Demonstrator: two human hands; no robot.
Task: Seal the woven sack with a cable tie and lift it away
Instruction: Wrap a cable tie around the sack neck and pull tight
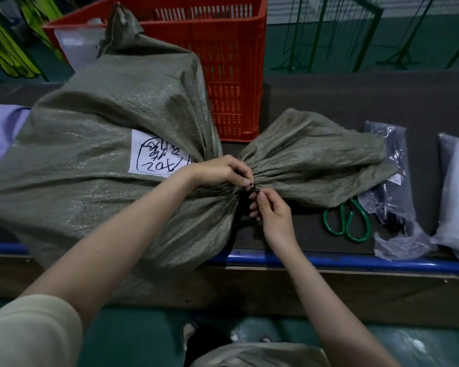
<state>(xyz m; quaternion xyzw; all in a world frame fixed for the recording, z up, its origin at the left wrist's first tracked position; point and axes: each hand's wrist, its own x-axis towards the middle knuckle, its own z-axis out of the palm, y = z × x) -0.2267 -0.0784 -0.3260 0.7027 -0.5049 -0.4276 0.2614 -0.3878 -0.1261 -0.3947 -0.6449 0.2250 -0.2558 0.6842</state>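
One woven sack (pixel 98 144), one cable tie (pixel 252 188), one red crate (pixel 223 49), one pair of scissors (pixel 347 221), two hands (pixel 220 170)

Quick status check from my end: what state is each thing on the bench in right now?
Woven sack: lying on its side, neck gathered, mouth flared past the cinch.
Cable tie: at the neck, pinched by both hands; whether it is locked, cannot tell.
Left hand: fingers pinching at the neck.
Right hand: fingers pinching the tie.
Paper label: stuck flat on the sack.
Scissors: lying closed, blades under the sack's mouth.
Red crate: upright behind the sack.
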